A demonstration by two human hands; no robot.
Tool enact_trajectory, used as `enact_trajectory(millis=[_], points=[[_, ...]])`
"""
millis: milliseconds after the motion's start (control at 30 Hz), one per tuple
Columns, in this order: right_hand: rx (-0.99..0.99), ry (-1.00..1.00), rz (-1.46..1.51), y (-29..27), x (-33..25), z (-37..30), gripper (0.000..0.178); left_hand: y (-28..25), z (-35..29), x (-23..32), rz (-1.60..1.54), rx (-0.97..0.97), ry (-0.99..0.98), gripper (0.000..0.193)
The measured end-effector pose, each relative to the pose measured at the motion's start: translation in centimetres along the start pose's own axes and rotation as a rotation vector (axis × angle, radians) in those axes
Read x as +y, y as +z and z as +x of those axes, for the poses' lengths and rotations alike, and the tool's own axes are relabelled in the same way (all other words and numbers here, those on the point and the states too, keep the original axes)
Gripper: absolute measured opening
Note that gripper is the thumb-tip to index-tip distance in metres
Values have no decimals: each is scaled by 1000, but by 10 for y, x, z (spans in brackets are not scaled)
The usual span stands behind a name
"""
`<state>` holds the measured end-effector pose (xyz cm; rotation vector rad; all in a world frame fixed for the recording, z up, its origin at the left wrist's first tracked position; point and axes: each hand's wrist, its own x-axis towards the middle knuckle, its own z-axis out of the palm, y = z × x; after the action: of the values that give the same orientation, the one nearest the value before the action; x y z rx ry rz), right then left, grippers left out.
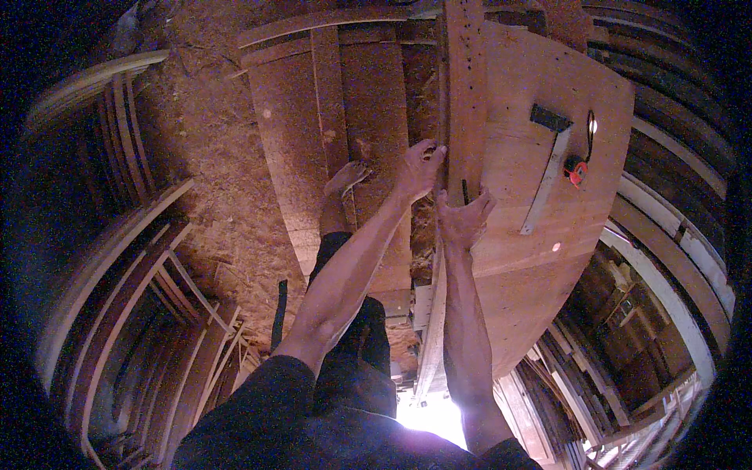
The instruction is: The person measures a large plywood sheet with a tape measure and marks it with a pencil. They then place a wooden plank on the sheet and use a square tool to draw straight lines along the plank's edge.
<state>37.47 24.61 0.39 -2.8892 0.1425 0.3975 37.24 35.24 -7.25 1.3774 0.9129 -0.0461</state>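
A long wooden board (467, 86) dotted with small dark holes runs away from me. My left hand (419, 171) is at its left edge, fingers curled in and thumb close to the wood; whatever they pinch is hidden. Nearer to me, my right hand (466, 221) spans the board, thumb at the left edge and fingers at the right. A short, thin dark stick (464, 190) shows between that thumb and the fingers; whether they grip it is unclear. To the right, a hammer (551, 117) and a red tape measure (576, 170) lie on a plywood sheet (521, 270).
My bare foot (345, 178) rests on wide planks (290, 133) at the left of the board. Wood dust covers the ground (211, 102). Stacked lumber (129, 141) lines the left side, and more timber (576, 376) leans at the lower right.
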Motion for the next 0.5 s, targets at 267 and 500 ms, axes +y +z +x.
enact_trajectory(millis=[267, 500], points=[[25, 26, -20, -2, 9, 5, 86, -3, -1, 36, 14, -140, -93, 52], [-35, -8, 2, 7, 16, 0, 88, 13, 4, -35, -344, -69, -112, 53]])
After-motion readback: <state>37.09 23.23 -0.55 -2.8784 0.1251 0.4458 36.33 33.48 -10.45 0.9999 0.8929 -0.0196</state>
